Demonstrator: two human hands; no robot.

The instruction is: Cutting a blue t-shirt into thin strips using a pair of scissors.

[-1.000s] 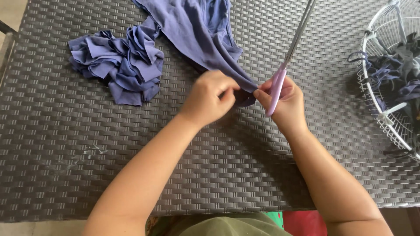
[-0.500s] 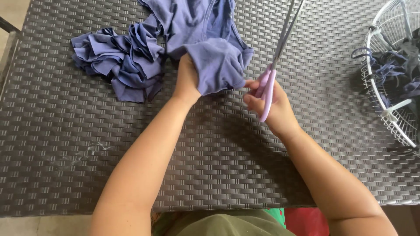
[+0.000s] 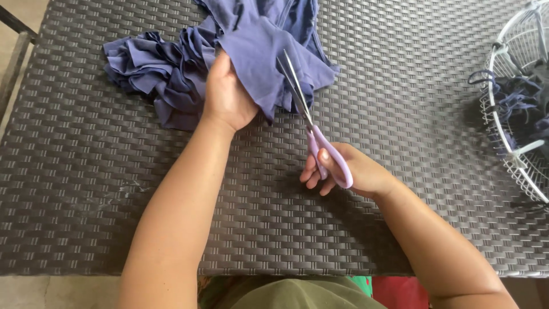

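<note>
The blue cloth [image 3: 269, 51] is a soft, plain piece lying spread and wrinkled at the far middle of the dark woven surface [image 3: 114, 217], one lower edge lifted and folded over. The scissors [image 3: 311, 129] have lilac plastic handles and slim steel blades, parted, pointing away with their tips over the cloth's near edge.

Packages: none in view on the woven table [image 3: 103, 229].
Labels: none visible on anything lying on that table.
Signs: none on or near the table.
Screens: none on or near the table.
</note>
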